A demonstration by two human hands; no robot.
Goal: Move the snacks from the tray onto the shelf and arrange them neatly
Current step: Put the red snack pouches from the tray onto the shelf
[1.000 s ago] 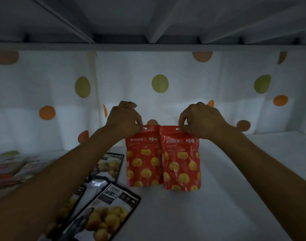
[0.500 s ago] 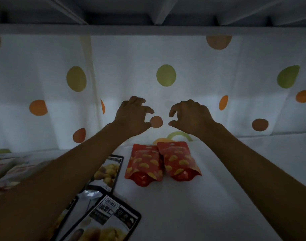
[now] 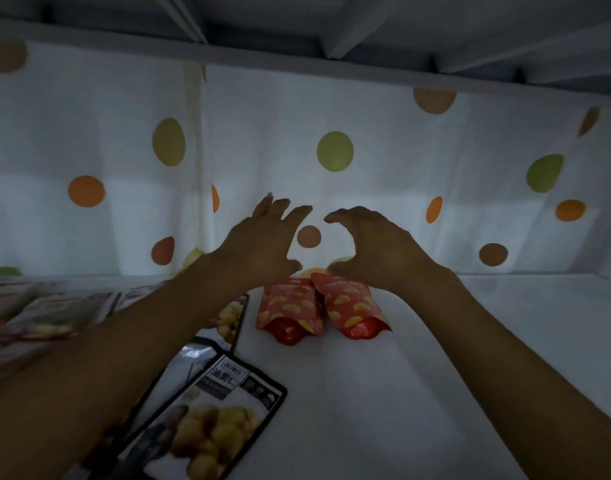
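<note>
Two red snack pouches with yellow spots lie flat side by side on the white shelf [image 3: 418, 375], the left pouch [image 3: 290, 311] and the right pouch [image 3: 354, 308], their bottoms toward me. My left hand [image 3: 262, 242] hovers above their far ends with fingers spread and holds nothing. My right hand [image 3: 370, 245] hovers beside it, fingers curved and apart, also with nothing in it. Both hands are clear of the pouches. The tray is not in view.
Black-edged packs showing yellow nuts lie at the left front [image 3: 207, 420] and behind my left forearm [image 3: 231, 317]. More packets [image 3: 37, 310] sit blurred at the far left. A white curtain with coloured dots [image 3: 335, 150] backs the shelf; another shelf board [image 3: 332, 26] is overhead.
A second ago both hands held the two red pouches upright by their tops. They have let go, the pouches now lie flat, and the hands have lifted and spread.
</note>
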